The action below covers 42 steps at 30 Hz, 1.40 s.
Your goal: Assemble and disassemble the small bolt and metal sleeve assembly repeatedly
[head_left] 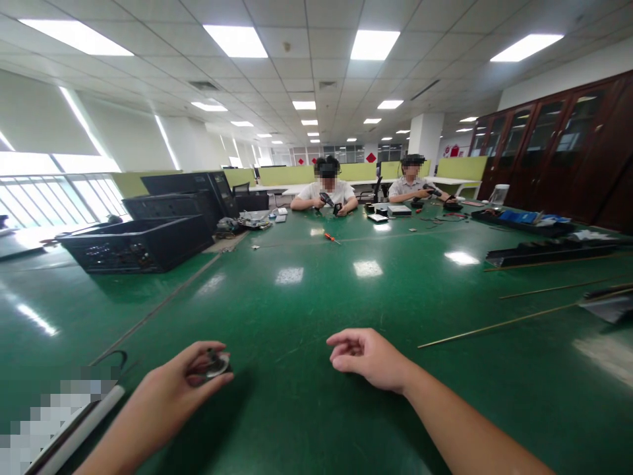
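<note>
My left hand [185,376] is closed on a small round metal part [216,364] with a dark knob-like top, held between the thumb and fingers just above the green tabletop [297,303]. The part's exact kind is not clear. To the right, my right hand [363,356] hovers over the table with loosely bent fingers, thumb a little apart, and nothing in it. Near my left forearm lies a pale rod-like edge [99,422] beside a blurred-out patch.
Black computer cases [138,244] stand at the left. A red screwdriver [331,237] lies mid-table. Thin brass rods [494,326] and black trays [544,253] are at the right. Across the table sit two people [326,191] wearing headgear, handling dark tools.
</note>
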Each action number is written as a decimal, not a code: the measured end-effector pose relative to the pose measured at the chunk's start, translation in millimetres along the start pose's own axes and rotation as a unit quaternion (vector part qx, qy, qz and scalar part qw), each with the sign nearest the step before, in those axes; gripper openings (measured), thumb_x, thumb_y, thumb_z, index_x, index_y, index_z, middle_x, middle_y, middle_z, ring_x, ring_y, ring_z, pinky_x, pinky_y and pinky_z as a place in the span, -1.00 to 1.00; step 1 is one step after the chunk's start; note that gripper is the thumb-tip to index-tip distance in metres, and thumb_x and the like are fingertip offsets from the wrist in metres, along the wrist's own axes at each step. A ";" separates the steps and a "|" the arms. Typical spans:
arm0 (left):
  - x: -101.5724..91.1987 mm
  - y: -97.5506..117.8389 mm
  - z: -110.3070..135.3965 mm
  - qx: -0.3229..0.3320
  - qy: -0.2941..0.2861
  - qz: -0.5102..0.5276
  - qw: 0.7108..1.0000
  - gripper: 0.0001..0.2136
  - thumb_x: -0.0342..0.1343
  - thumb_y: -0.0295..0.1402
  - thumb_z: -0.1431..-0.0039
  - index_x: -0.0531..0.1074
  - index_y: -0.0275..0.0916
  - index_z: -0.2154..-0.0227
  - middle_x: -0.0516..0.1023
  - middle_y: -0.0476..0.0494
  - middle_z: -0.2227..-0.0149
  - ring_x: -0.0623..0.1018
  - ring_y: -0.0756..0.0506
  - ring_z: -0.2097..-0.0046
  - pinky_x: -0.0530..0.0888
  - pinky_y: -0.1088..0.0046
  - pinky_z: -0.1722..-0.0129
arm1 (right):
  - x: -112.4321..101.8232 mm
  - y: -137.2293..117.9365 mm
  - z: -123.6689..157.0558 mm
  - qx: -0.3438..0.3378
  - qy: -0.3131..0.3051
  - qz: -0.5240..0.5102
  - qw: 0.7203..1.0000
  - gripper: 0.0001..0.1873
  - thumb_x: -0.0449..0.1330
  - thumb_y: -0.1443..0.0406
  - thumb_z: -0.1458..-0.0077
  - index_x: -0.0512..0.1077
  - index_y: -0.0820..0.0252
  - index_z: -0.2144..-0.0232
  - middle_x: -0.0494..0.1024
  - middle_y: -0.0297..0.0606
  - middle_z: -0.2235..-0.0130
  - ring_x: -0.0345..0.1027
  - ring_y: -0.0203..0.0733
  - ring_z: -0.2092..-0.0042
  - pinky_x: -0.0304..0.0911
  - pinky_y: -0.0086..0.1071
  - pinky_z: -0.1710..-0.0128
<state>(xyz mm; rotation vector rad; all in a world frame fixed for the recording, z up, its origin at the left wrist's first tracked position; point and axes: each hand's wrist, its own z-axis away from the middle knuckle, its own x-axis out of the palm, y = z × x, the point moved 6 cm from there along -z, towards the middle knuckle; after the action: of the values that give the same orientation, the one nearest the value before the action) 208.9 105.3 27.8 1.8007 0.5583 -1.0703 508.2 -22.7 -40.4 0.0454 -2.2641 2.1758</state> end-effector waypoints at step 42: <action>115.4 136.8 4.0 0.212 -0.059 0.177 0.959 -0.75 0.31 -0.50 0.03 0.55 -0.13 0.25 0.62 -0.03 0.27 0.57 -0.12 0.20 0.45 0.38 0.16 | -6.4 -29.3 10.0 -0.116 0.038 0.374 0.919 -0.88 0.31 0.29 -0.04 0.63 0.12 0.32 0.57 -0.30 0.37 0.41 -0.21 0.32 0.20 -0.38 0.29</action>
<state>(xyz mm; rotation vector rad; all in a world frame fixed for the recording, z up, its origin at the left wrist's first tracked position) 368.3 30.5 -4.6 2.0849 -0.0795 -1.0883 515.4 -33.7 -11.7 -1.0470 -2.7722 2.0527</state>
